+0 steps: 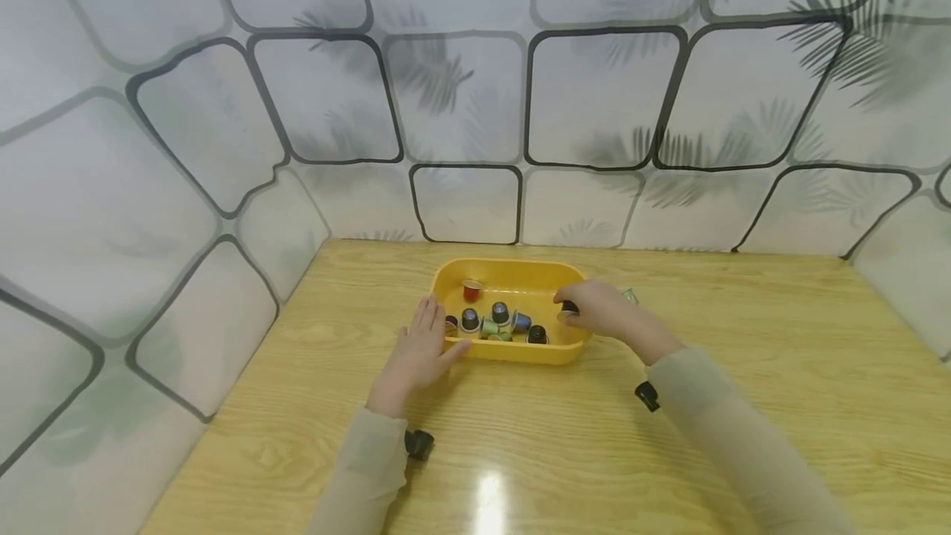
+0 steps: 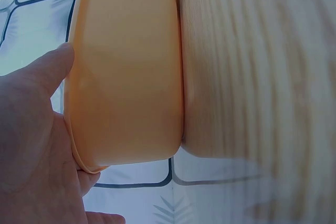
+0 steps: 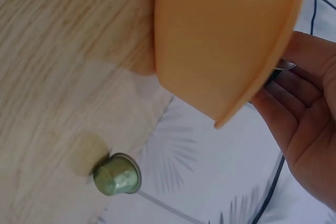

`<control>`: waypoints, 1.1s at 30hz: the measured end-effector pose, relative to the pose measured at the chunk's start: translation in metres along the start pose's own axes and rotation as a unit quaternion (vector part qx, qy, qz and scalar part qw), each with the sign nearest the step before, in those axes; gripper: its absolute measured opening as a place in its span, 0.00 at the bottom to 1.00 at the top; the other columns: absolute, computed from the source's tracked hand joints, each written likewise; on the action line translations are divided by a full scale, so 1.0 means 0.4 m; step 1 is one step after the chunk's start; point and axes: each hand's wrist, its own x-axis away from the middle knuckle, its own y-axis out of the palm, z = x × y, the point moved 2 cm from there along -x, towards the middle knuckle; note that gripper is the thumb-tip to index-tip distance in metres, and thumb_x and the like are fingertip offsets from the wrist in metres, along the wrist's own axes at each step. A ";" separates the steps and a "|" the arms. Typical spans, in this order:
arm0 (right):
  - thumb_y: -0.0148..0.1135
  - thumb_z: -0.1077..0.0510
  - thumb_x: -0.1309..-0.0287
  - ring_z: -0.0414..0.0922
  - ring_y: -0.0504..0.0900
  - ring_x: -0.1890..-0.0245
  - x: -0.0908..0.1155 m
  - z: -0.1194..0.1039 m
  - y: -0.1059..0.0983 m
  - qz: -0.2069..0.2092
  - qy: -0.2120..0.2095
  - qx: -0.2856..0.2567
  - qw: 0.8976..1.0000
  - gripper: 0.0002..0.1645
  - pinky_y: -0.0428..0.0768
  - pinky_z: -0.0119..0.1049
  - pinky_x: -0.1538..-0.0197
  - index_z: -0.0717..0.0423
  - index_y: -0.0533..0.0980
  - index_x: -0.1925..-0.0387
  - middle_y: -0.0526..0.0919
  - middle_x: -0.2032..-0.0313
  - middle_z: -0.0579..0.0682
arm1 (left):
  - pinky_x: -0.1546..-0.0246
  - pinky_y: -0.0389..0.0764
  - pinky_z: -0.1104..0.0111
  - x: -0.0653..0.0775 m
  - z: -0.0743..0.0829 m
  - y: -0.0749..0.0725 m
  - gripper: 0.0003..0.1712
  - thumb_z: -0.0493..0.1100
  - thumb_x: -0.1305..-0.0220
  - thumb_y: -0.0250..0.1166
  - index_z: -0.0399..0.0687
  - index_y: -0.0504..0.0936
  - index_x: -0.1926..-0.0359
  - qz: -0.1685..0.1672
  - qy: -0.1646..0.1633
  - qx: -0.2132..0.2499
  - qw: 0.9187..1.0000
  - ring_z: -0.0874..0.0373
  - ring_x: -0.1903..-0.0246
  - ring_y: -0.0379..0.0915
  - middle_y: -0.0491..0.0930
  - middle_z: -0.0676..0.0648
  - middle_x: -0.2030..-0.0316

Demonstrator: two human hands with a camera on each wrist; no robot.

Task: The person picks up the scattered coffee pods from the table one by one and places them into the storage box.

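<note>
A yellow plastic tray (image 1: 513,351) on the table holds several coffee capsules. My left hand (image 1: 418,357) rests along the tray's left end with straight fingers; in the left wrist view its thumb (image 2: 60,61) touches the rim. Over the tray's right end, my right hand (image 1: 605,310) pinches a dark coffee capsule (image 1: 569,307), mostly hidden behind the rim in the right wrist view. Inside the tray are a red capsule (image 1: 471,291) at the back left, a blue capsule (image 1: 521,321), a black capsule (image 1: 537,334), and grey and green ones near the front.
A green capsule (image 3: 116,174) lies on the wooden table (image 1: 565,436) outside the tray's right end, partly behind my right hand in the head view. White walls with a dark-lined pattern (image 1: 468,97) stand behind and to the left.
</note>
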 end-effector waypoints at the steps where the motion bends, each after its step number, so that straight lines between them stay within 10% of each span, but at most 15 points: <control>1: 0.60 0.61 0.47 0.50 0.77 0.60 -0.004 0.001 0.004 -0.004 0.002 -0.001 1.000 0.18 0.75 0.42 0.59 0.65 0.74 0.54 0.78 0.58 0.57 | 0.45 0.50 0.43 0.000 0.000 -0.001 0.46 0.63 0.38 0.43 0.30 0.46 0.35 0.000 0.000 -0.001 1.000 0.47 0.35 0.29 0.37 0.36 0.34; 33: 0.57 0.64 0.49 0.48 0.76 0.62 -0.049 -0.001 0.061 -0.087 -0.007 0.018 0.996 0.11 0.75 0.43 0.58 0.59 0.77 0.62 0.79 0.60 0.55 | 0.44 0.51 0.45 0.000 0.001 -0.001 0.47 0.65 0.38 0.42 0.30 0.46 0.35 -0.002 -0.004 -0.014 1.000 0.47 0.35 0.30 0.36 0.37 0.34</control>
